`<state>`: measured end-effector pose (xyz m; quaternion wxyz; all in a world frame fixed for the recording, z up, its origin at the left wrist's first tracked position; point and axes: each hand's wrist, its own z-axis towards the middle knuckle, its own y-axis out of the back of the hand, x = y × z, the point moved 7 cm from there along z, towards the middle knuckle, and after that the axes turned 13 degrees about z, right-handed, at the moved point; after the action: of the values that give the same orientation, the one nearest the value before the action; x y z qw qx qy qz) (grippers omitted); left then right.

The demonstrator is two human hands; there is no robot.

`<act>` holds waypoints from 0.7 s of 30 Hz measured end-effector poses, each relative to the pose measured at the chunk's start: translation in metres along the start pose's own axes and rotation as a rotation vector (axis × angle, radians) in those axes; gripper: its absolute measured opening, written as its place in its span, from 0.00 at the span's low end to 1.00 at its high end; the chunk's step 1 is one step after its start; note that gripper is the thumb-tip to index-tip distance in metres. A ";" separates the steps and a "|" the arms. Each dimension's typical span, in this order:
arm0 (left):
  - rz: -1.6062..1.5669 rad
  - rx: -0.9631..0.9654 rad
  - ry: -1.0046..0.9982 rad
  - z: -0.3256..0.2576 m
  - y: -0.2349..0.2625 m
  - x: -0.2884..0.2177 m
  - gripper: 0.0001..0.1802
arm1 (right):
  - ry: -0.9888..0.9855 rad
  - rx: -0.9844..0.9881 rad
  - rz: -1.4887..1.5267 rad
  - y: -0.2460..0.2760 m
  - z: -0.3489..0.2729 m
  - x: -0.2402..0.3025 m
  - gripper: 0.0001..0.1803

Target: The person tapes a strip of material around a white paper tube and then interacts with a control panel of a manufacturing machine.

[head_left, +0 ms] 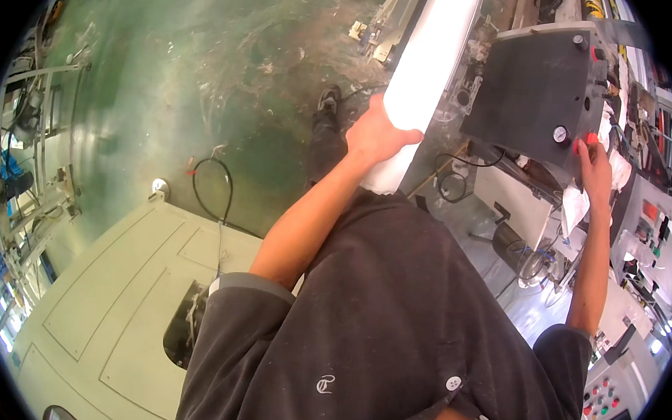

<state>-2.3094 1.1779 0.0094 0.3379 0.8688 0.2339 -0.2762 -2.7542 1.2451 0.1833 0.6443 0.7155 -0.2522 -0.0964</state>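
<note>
Green workshop floor lies below me. My left hand (375, 135) grips the long white plastic profile (429, 69) at its near end; my right hand (594, 166) presses the dark grey machine panel (532, 87), fingers extended. Feeding step, I judge; next needs steady alignment.

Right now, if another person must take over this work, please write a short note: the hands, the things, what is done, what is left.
Left hand: gripping the near end of the long white roll, which lies along the machine.
Right hand: fingertips on a red button at the edge of the dark grey panel.
Done: roll is steadied by the left hand.
Left: I cannot tell if the roll is seated; check first.
</note>
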 end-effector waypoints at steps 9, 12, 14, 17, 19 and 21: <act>0.016 -0.033 -0.005 0.001 -0.001 0.006 0.52 | 0.260 0.138 0.098 0.000 -0.003 0.022 0.16; 0.055 -0.039 -0.028 0.003 -0.002 0.002 0.52 | 0.023 0.118 -0.042 -0.002 0.008 0.000 0.18; 0.044 -0.030 -0.009 0.005 -0.007 0.006 0.51 | -0.050 0.105 -0.082 -0.004 0.014 -0.025 0.21; 0.039 -0.067 -0.016 0.012 -0.008 0.014 0.51 | 0.258 0.107 0.009 -0.003 0.009 0.003 0.20; 0.030 -0.065 -0.040 0.016 -0.013 0.015 0.51 | 0.364 0.157 0.063 0.000 0.002 0.014 0.18; 0.023 -0.033 -0.064 0.023 -0.016 0.018 0.51 | 0.366 0.192 0.026 0.001 0.002 0.016 0.18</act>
<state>-2.3133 1.1761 -0.0242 0.3628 0.8564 0.2177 -0.2960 -2.7414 1.2358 0.1870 0.6092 0.7761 -0.1479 0.0680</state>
